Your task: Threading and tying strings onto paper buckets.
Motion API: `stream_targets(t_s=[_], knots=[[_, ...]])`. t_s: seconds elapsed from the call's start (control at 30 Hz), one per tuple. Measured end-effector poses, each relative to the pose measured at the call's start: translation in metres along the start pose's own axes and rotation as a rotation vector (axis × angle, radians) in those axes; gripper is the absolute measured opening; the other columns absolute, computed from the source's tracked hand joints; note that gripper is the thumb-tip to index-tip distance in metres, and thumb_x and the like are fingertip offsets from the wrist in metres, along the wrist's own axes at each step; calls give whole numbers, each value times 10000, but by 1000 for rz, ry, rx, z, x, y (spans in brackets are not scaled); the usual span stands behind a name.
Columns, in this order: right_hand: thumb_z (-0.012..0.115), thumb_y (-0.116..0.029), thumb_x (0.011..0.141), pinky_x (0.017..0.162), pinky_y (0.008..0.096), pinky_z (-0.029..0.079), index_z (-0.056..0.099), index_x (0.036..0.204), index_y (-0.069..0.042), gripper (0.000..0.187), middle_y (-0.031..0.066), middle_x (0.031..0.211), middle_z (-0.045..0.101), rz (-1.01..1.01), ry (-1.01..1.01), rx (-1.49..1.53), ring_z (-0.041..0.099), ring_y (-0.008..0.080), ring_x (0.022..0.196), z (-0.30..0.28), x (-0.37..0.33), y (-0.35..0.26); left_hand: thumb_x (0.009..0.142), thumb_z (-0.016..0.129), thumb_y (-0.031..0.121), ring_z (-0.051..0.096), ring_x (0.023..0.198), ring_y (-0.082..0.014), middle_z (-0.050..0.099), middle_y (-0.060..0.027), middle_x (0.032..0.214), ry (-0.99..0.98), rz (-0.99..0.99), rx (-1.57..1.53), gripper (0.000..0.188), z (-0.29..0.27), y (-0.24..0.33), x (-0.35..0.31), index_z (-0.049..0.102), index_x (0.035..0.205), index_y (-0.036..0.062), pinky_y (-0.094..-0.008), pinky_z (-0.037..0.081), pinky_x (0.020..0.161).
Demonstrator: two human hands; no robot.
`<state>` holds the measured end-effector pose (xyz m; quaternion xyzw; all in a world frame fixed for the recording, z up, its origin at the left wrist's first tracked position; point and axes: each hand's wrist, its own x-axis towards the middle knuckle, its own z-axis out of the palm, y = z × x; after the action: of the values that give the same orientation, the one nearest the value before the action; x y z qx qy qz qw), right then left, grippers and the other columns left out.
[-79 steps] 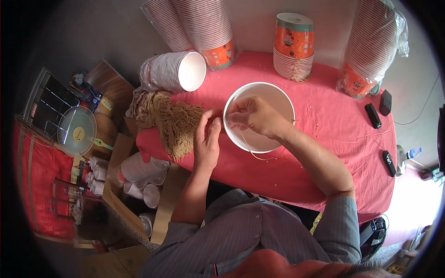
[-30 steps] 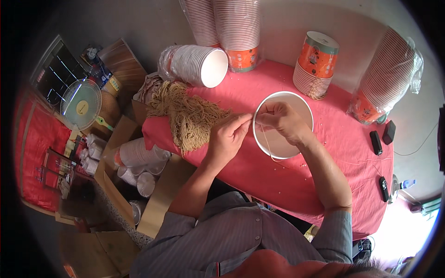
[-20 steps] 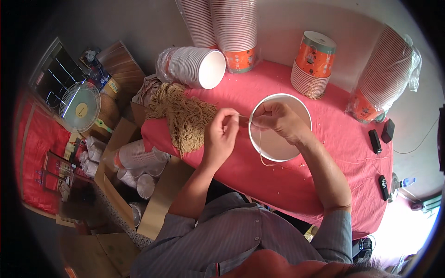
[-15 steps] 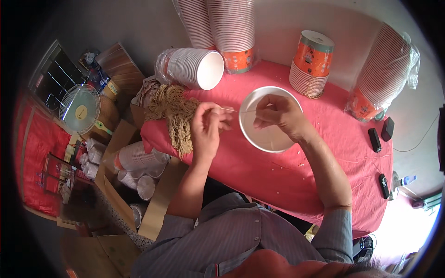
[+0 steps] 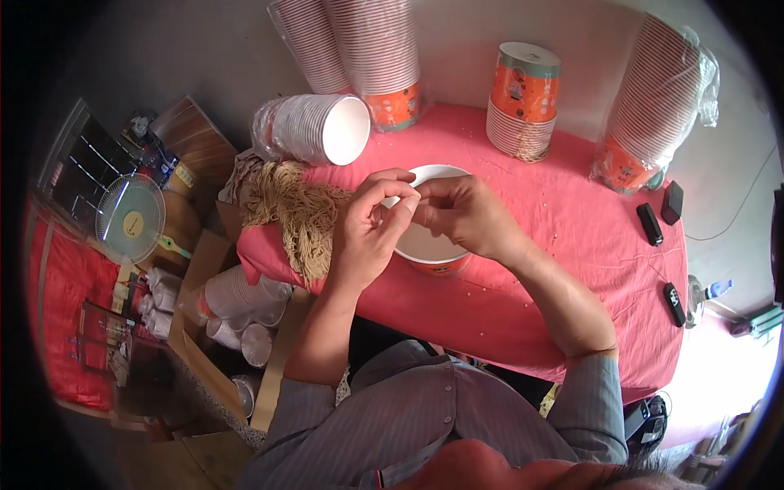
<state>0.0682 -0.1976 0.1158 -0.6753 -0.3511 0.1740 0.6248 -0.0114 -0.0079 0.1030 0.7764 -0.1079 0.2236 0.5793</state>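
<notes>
My left hand [image 5: 367,229] and my right hand [image 5: 474,216] meet at the fingertips above a round paper bucket [image 5: 429,247], white inside with an orange outer wall. Both are closed in a pinch. A thin pale string runs between the fingers; now the fingertips almost wholly hide it. The bucket stands upright near the front of the table, its middle partly covered by my hands. Beside my left hand lies a heap of tan strings [image 5: 306,216], spilling over the table's left edge.
A pink cloth covers the table [image 5: 572,286]; small pale beads are scattered on it. Stacked paper buckets [image 5: 384,65] stand at the back, with a sideways stack [image 5: 306,126], an upturned stack [image 5: 523,98] and a bagged stack [image 5: 649,106]. An open carton [image 5: 204,343] holds more buckets.
My hands have come together; before, they were apart with thin strands showing at the fingertips. The whole view has shifted slightly, and the bucket appears lower and further left.
</notes>
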Motion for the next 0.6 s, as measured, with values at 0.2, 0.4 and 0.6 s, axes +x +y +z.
stream_targets(t_s=[0.2, 0.4, 0.6], knots=[[740, -221, 1076, 526, 234, 405, 810, 1101, -69, 169, -51, 736, 639, 20, 5, 33, 521, 17, 616, -3, 3, 2, 1113, 661, 107, 645, 943, -63, 725, -41, 1098, 93, -40, -99, 171, 6, 9, -6, 715, 1223, -12, -229, 519, 812], [729, -207, 1075, 529, 232, 414, 807, 1085, -57, 169, -48, 727, 646, 5, 58, -15, 540, 21, 620, -5, 5, 5, 1078, 708, 145, 630, 731, -41, 781, -45, 933, -60, -165, 236, 228, -6, 7, -15, 746, 1218, -32, -272, 514, 666], [776, -182, 1000, 592, 291, 522, 797, 1160, -34, 220, 35, 762, 718, 76, 16, 66, 654, 92, 660, -11, 7, 4, 1094, 656, 116, 681, 734, -65, 756, -48, 873, -56, -144, 66, 163, -6, -6, -9, 708, 1141, -31, -250, 523, 631]])
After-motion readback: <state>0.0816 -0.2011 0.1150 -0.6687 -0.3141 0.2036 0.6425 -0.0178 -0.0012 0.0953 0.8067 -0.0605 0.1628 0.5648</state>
